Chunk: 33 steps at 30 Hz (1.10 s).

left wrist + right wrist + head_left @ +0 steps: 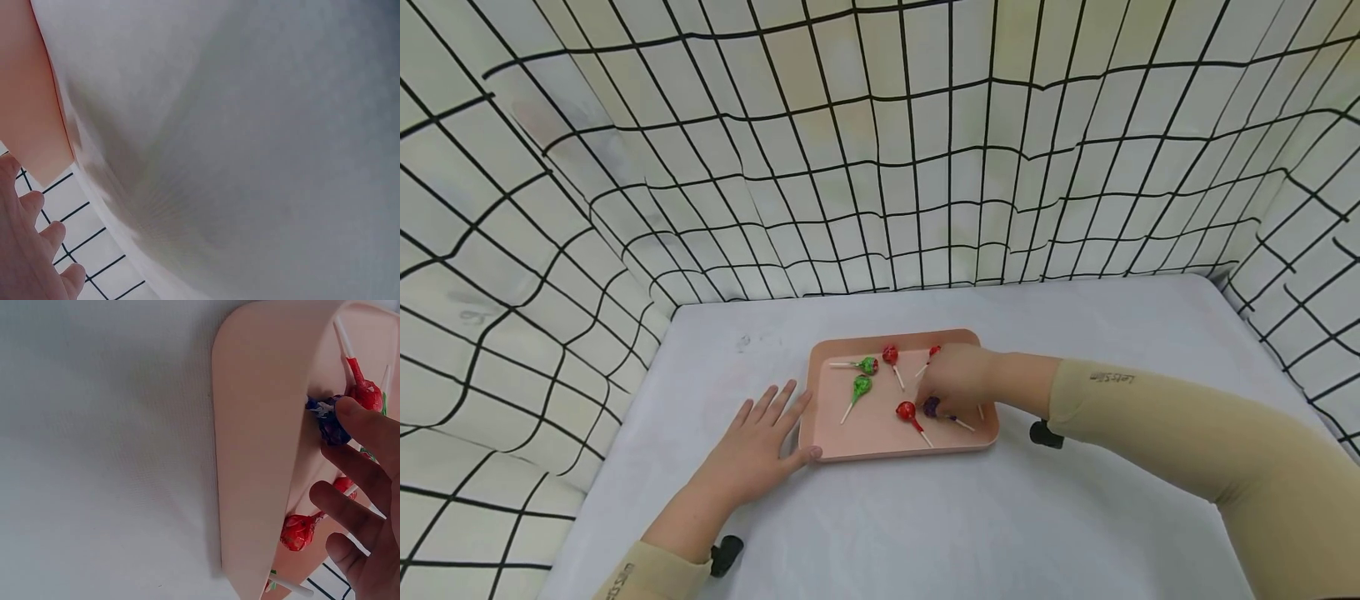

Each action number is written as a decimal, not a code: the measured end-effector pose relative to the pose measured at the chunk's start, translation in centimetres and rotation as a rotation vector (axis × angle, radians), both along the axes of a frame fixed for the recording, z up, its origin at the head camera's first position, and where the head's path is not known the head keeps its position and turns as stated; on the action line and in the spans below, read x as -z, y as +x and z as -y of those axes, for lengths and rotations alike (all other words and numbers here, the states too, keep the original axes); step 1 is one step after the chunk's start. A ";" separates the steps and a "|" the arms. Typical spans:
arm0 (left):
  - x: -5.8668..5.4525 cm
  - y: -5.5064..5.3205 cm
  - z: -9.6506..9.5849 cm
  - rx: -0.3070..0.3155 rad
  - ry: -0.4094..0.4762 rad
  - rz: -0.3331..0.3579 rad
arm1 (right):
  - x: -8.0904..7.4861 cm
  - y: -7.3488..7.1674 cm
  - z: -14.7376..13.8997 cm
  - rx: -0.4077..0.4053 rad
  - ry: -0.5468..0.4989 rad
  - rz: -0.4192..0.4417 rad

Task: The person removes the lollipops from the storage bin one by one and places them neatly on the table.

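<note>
A pink tray [865, 451] holds several wrapped lollipops. My right hand [957, 375] is down inside its right part, pinching the wrapped head of a dark blue-purple lollipop [334, 428] between thumb and forefinger; the other fingers are spread. Left of it lies a red lollipop [906, 411], and farther back a second red lollipop [890, 355]. Two green lollipops, one behind [868, 365] and one in front [861, 385], lie in the left part. Another red lollipop [934, 351] is partly covered by my right hand. My left hand [752, 454] lies flat, thumb at the tray's front left corner.
The tray stands on a white-covered table [910, 517]. Black wire grid [917, 179] over pale panels rises behind the table and at both sides. A dark wrist camera [1047, 434] sits under my right wrist, another [726, 556] at my left.
</note>
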<state>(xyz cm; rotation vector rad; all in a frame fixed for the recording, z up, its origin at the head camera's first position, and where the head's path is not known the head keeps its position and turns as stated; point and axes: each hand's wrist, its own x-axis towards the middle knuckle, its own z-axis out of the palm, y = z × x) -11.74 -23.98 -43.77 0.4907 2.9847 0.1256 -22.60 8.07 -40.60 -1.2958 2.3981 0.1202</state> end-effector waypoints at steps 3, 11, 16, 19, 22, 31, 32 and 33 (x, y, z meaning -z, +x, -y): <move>0.0 0.0 0.0 -0.004 0.009 0.001 | 0.1 0.0 0.1 0.021 0.002 0.019; 0.0 0.0 -0.1 0.007 0.014 -0.001 | -0.1 -0.1 -0.3 0.089 -0.023 0.060; 0.0 0.1 0.0 -0.003 -0.003 -0.001 | -0.2 -0.5 -0.5 0.114 -0.059 0.049; -0.1 0.2 0.0 -0.006 -0.004 -0.002 | -0.5 -0.8 -0.5 0.113 -0.063 0.024; 0.0 0.2 -0.1 -0.010 -0.002 0.003 | -0.9 -0.9 -0.6 0.116 -0.073 0.010; -0.1 0.1 -0.1 -0.010 0.010 0.014 | -2.1 -1.3 -1.4 0.174 -0.125 0.003; -0.1 0.1 -0.1 -0.011 0.008 0.018 | -2.3 -1.3 -1.5 0.175 -0.135 -0.001; -0.1 0.1 -0.1 -0.012 0.008 0.022 | -2.5 -1.4 -1.6 0.180 -0.148 0.000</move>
